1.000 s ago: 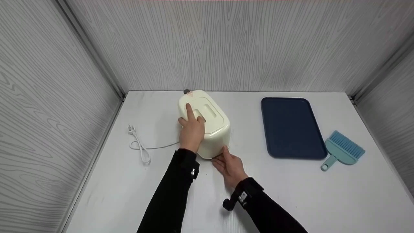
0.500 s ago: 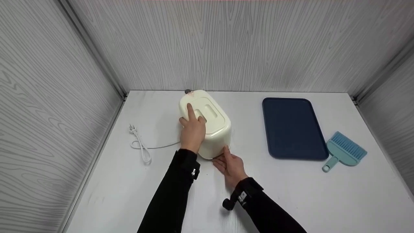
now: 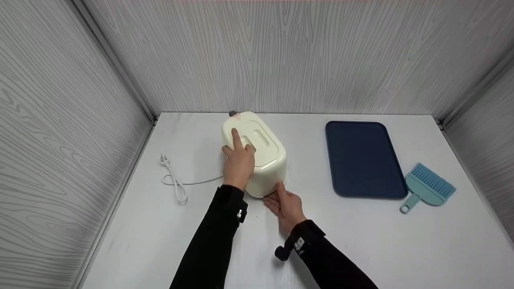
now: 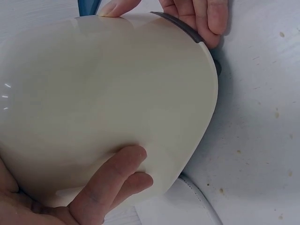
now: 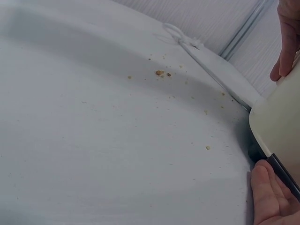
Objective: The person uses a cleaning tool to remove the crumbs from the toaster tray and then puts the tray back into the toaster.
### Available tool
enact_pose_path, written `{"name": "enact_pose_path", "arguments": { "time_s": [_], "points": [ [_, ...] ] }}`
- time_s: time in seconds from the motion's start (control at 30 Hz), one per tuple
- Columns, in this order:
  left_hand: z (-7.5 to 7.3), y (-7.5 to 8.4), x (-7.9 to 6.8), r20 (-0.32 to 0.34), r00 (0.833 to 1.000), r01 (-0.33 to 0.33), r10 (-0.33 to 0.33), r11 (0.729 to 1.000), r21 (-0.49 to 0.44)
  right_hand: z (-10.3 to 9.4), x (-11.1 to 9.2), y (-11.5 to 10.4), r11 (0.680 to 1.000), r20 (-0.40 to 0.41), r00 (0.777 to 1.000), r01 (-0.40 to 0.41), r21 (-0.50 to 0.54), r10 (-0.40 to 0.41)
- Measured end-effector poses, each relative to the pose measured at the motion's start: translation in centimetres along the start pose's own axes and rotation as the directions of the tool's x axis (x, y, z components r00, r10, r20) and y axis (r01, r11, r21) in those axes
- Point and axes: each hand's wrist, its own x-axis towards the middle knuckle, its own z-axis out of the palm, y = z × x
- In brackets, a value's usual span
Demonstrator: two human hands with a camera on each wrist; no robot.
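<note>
A cream toaster [image 3: 266, 154] with two long slots stands near the middle of the table, looking tilted. My left hand [image 3: 239, 163] holds its top and left side, index finger stretched along the top. At the toaster's near end, my right hand [image 3: 290, 208] grips the lower edge. Its thumb lies against the end wall, and its other fingers are at the underside, by a dark strip [image 5: 284, 177] along the bottom edge. The left wrist view shows this dark edge [image 4: 180, 27] too. Most of the underside is hidden.
Left of the toaster lies its grey cord [image 3: 202, 182] with a white plug [image 3: 164, 161]. A navy tray [image 3: 363, 160] lies at the right, beside a light blue brush and dustpan [image 3: 429, 184]. Crumbs [image 5: 160, 73] dot the white table. Grey wood-grain walls enclose the back and sides.
</note>
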Motion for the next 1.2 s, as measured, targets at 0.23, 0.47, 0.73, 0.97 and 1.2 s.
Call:
{"name": "enact_pose_path", "arguments": {
  "time_s": [0.23, 0.47, 0.73, 0.97, 1.2],
  "points": [
    [-0.11, -0.01, 0.09, 0.025, 0.999, 0.030, -0.030, 0.999, -0.017, 0.16, 0.09, 0.15, 1.000, -0.028, 1.000, -0.003, 0.009, 0.003],
    [-0.27, -0.07, 0.08, 0.037, 0.999, 0.039, -0.039, 0.999, -0.015, 0.25, 0.00, 0.17, 1.000, -0.047, 0.999, -0.012, 0.009, 0.013],
    [-0.43, 0.19, 0.12, 0.047, 0.998, 0.040, -0.039, 0.999, -0.009, 0.36, -0.20, -0.09, 1.000, -0.052, 0.999, -0.010, 0.019, 0.011],
    [-0.54, 0.05, 0.24, 0.045, 0.998, 0.043, -0.043, 0.999, 0.011, 0.40, -0.44, -0.22, 1.000, -0.051, 0.998, -0.022, -0.004, 0.021],
    [-0.44, -0.04, 0.21, 0.043, 0.998, 0.048, -0.048, 0.999, 0.001, 0.22, -0.48, -0.11, 1.000, -0.056, 0.998, -0.030, 0.002, 0.030]
  ]
}}
